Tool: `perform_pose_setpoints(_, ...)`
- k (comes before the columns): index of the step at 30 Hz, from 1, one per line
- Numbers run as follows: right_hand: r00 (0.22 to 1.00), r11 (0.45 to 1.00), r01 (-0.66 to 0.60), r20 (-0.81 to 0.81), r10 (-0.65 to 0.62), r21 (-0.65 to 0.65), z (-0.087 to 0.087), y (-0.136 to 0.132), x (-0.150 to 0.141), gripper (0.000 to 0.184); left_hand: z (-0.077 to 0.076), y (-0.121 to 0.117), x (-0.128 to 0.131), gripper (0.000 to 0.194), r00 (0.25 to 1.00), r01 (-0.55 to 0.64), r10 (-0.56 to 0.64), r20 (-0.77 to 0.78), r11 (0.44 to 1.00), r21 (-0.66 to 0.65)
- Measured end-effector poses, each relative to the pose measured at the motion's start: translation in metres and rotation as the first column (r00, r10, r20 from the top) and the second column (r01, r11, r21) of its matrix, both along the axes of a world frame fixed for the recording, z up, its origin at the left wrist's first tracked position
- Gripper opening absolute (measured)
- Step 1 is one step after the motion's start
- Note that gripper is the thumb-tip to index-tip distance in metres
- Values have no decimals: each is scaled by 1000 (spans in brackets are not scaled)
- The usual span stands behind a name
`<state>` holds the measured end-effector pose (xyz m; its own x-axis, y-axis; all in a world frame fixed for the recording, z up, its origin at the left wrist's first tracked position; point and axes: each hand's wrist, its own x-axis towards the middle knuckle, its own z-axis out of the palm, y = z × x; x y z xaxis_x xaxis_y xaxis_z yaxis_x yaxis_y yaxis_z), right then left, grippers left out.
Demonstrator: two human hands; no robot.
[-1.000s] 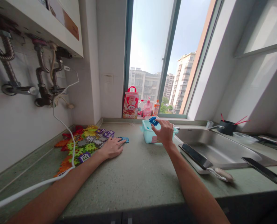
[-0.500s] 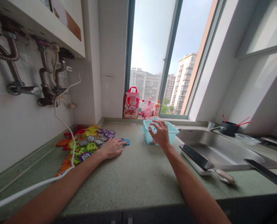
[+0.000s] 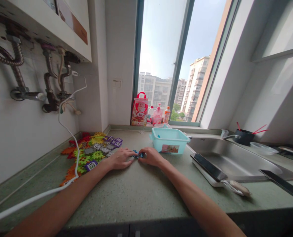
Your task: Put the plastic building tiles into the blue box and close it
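My left hand [image 3: 123, 158] rests low over the counter, its fingertips on a small blue gear-edged building piece [image 3: 135, 153]. Facing it, my right hand [image 3: 151, 156] is curled, with thumb and fingers at a dark blue piece [image 3: 140, 155] that meets the first one. The fingers partly cover both pieces, so I cannot tell whether they are joined. A pile of coloured gear-edged building pieces [image 3: 97, 155] lies to the left of my left hand. Behind my right hand stands a light blue plastic basin [image 3: 157, 145] with a bit of blue showing inside.
A white cable [image 3: 77, 154] crosses the pile. On the right is a steel sink [image 3: 225, 154], with a black phone-like slab [image 3: 208, 167] at its near edge and a dark flat handle [image 3: 281, 186]. Bottles [image 3: 158, 115] and a red-handled bag [image 3: 139, 112] stand at the window.
My right hand has come down and left from above the basin, bringing a dark blue piece to the one under my left hand. My left hand has barely moved.
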<state>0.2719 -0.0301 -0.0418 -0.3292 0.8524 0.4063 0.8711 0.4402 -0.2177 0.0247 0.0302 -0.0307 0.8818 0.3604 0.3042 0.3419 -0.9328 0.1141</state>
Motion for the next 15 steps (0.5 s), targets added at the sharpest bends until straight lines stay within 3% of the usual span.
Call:
perform_pose_setpoints(6, 982, 981, 89, -178, -58, 172, 0, 2, 13, 28, -5, 1, -2, 73, 989, 85, -63, 135, 983, -160)
perform_pose_setpoints(9, 969, 967, 100, -242, -42, 235, -1, 3, 11, 24, -1, -2, -3, 72, 974, 117, -84, 212, 981, -151)
perform_pose_setpoints(11, 966, 967, 82, -259, -17, 243, -3, 3, 5, 22, 4, -2, -5, 62, 963, 88, -60, 262, 991, -96)
perform_pose_setpoints(15, 979, 975, -16, -196, 61, 223, -7, 1, -11, 22, 9, 1, -7, 51, 953, -84, 82, 291, 996, -5)
